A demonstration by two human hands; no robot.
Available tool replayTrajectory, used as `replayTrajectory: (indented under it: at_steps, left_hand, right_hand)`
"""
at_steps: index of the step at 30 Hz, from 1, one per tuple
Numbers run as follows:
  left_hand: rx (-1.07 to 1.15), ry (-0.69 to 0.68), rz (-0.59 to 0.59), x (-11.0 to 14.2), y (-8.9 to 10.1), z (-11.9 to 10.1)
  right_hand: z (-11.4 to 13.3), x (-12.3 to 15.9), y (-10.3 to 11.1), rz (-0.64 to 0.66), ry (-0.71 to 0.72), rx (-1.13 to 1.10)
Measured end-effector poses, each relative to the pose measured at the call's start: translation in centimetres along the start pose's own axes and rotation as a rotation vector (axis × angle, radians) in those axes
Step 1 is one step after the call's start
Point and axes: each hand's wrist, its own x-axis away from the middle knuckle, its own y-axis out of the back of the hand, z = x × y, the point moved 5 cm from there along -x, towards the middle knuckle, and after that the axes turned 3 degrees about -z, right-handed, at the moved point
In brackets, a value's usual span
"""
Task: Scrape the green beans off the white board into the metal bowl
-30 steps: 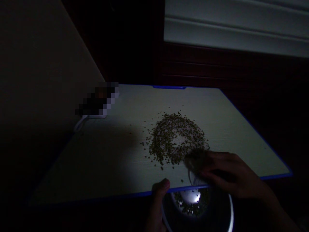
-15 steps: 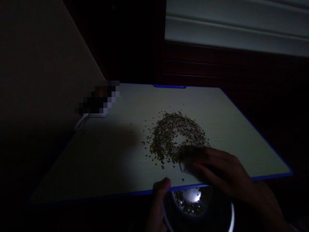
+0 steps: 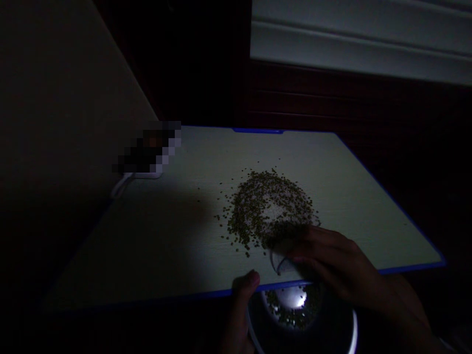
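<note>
A ring of small dark green beans or seeds [image 3: 247,211], with pale fine grains [image 3: 273,210] at its middle, is spread on the table. My right hand [image 3: 332,255] is at the pile's near right side, fingers closed on a small see-through piece with a curved rim [image 3: 278,259]; its full shape is hidden. Below the front edge, my left hand [image 3: 241,314] grips the left rim of a shiny bowl [image 3: 354,332], thumb up near the table's edge. More of the green beans [image 3: 295,322] lie around a bright reflection in the bowl.
The pale folding table [image 3: 368,196] has a blue border. A white device with a cord [image 3: 149,174], partly pixelated, stands at the far left by the wall [image 3: 73,98]. Behind are dark wooden panels [image 3: 313,98] and a light slatted surface [image 3: 350,44]. The room is dim.
The see-through piece has shifted slightly toward the table's front edge, and more of its curved rim shows. My left hand and the bowl stay nearly in place.
</note>
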Motion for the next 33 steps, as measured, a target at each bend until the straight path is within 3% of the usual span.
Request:
replayTrajectory:
  at_steps: [10, 15, 33]
  left_hand:
    - [0.006, 0.051, -0.014, 0.04, 0.29, 0.25]
    - [0.006, -0.015, -0.068, -0.34, 0.74, 0.01]
    - [-0.020, 0.009, 0.124, -0.57, 0.29, 0.20]
  right_hand:
    - [0.09, 0.10, 0.13, 0.013, -0.011, -0.013]
    - [0.28, -0.12, 0.16, 0.007, 0.015, -0.009]
    - [0.53, -0.09, 0.07, 0.023, 0.029, -0.028]
